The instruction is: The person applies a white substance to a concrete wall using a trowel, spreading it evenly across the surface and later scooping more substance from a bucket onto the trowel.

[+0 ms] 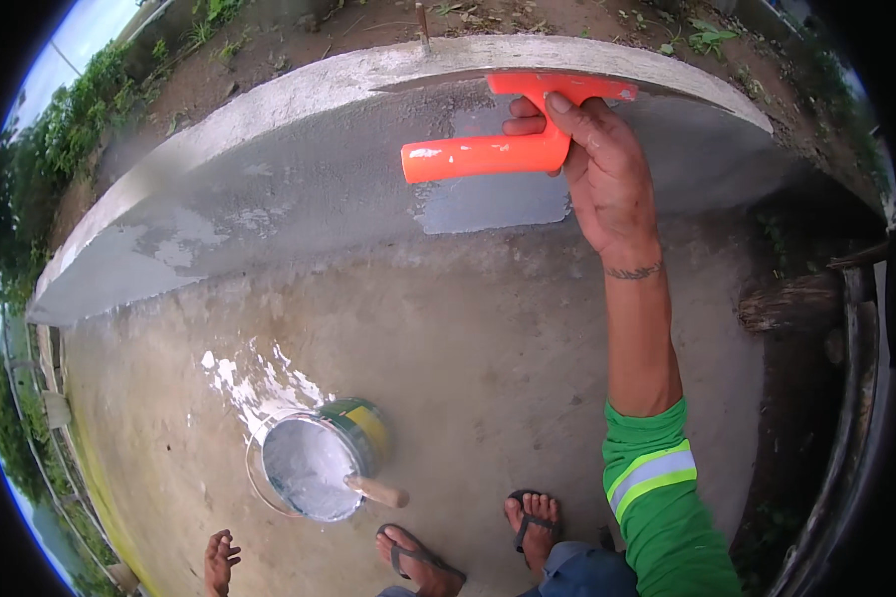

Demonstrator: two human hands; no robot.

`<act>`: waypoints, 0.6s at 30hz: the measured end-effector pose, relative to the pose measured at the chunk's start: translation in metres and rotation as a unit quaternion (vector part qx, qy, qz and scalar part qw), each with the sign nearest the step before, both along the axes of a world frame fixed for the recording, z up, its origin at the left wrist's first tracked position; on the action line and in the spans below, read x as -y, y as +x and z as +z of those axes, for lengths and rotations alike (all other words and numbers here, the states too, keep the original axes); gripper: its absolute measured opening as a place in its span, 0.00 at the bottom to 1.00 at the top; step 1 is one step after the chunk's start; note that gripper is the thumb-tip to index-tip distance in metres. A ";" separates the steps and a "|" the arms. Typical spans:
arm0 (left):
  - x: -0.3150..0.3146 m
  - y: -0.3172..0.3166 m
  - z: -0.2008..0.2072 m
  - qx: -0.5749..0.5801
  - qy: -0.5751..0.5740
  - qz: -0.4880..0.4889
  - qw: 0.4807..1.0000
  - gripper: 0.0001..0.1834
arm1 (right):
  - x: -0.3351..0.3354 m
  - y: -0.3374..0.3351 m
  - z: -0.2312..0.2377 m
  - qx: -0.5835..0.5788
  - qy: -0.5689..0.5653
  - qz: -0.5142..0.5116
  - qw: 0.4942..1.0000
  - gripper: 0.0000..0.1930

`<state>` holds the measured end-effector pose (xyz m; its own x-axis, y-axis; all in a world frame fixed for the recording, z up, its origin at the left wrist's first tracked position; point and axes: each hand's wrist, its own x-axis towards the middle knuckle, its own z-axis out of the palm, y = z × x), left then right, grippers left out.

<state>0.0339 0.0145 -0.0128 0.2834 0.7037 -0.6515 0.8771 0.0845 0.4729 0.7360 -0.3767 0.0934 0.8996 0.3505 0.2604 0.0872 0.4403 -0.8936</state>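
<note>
My right hand [607, 174] is wrapped round the neck of an orange plastic trowel [483, 157] and holds its blade side up against the top of a low grey wall [319, 149]. Below the trowel, a smooth light grey patch of coating [498, 204] covers part of the wall. My left hand [221, 563] hangs at the lower left, its fingers loosely bent and apart, with nothing in them. Between it and the wall stands a green and yellow bucket [370, 433] of whitish paste [309, 460]. A wooden handle [378, 491] sticks out over the bucket's rim.
White splashes [259, 383] lie on the concrete floor [488, 348] beside the bucket. My feet in flip-flops [418, 557] stand close to it. A thin rod [423, 28] rises from the wall's top. Logs and poles [796, 303] lie at the right edge.
</note>
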 end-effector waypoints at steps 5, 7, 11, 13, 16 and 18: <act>-0.003 0.016 0.002 0.021 0.011 -0.023 0.999 0.27 | 0.023 -0.032 -0.083 -0.051 -0.077 -0.007 0.996 0.11; -0.006 0.016 0.001 0.024 0.013 -0.028 0.999 0.28 | 0.032 -0.040 -0.092 0.033 -0.222 -0.100 0.969 0.10; -0.004 -0.001 0.005 0.010 0.012 -0.018 1.000 0.29 | 0.037 -0.020 -0.081 0.380 -0.374 -0.355 0.768 0.15; 0.000 -0.001 0.010 0.002 0.012 -0.008 1.000 0.29 | 0.036 -0.005 -0.059 0.455 -0.409 -0.378 0.694 0.19; 0.008 -0.001 0.023 -0.026 -0.034 0.034 0.999 0.31 | 0.019 0.021 -0.049 0.550 -0.438 -0.401 0.587 0.16; 0.008 -0.006 0.019 -0.023 -0.038 0.032 0.998 0.31 | 0.004 0.040 -0.057 0.606 -0.477 -0.382 0.509 0.12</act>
